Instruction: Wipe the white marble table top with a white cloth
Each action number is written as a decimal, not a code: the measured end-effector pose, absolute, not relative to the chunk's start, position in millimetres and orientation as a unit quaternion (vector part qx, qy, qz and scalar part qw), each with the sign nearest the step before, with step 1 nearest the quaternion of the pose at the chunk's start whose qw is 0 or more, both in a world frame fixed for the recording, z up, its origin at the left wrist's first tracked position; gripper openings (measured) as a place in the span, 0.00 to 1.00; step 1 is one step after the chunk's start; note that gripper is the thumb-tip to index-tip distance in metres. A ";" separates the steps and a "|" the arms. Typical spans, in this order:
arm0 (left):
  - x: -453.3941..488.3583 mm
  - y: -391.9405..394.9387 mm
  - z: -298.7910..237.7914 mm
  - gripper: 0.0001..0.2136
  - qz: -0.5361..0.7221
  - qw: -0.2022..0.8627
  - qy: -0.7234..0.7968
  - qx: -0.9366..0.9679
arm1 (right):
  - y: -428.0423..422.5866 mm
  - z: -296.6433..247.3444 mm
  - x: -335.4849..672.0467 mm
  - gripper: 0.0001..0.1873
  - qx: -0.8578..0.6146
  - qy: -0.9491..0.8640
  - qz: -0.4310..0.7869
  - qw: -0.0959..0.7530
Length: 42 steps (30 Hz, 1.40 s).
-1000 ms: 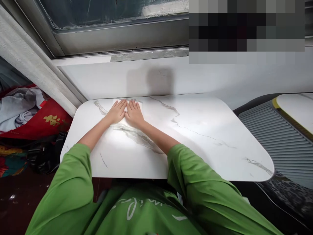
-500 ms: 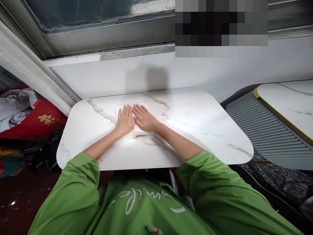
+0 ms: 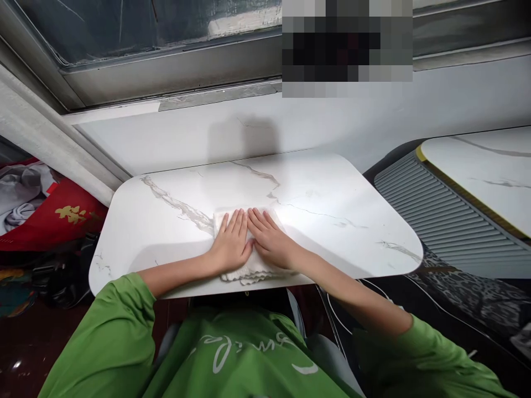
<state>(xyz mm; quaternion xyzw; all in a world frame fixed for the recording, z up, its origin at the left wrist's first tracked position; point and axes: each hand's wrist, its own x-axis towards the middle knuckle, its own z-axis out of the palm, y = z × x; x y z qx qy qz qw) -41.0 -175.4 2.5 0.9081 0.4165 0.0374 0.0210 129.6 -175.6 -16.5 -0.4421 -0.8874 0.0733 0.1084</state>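
A folded white cloth (image 3: pixel 241 271) with a scalloped edge lies flat on the white marble-patterned table (image 3: pixel 332 221), near its front edge. My left hand (image 3: pixel 231 241) presses palm-down on the left part of the cloth, its fingers stretched forward. Beside it, my right hand (image 3: pixel 271 239) lies flat on the right part, fingers also extended. The thumbs meet or nearly meet in the middle. Both palms cover much of the cloth, and neither hand is wrapped around it.
Behind the table rises a white wall (image 3: pixel 174 141) below a window frame (image 3: pixel 174 69). On the right stands a ribbed grey cabinet (image 3: pixel 448 215) with a marble-patterned top. A red bag (image 3: pixel 70 213) holding pale cloth is at the left, past a white post.
Both hands and the cloth have slid toward me and slightly right, from the table's middle to near its front edge. The camera view has shifted a little.
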 end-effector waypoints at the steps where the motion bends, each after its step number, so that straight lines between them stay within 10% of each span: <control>1: -38.6 -161.1 1.2 0.29 0.036 0.021 0.422 0.905 | -162.5 -19.0 126.7 0.35 -0.461 -0.877 0.074 0.108; 16: 24.2 11.1 -7.1 0.28 0.088 0.015 0.458 0.884 | 9.5 -24.2 164.5 0.33 -0.546 -0.813 0.069 0.190; 42: 232.5 -169.5 -8.2 0.30 0.070 0.045 0.346 0.935 | -206.5 -33.6 381.6 0.32 -0.619 -0.753 0.022 0.222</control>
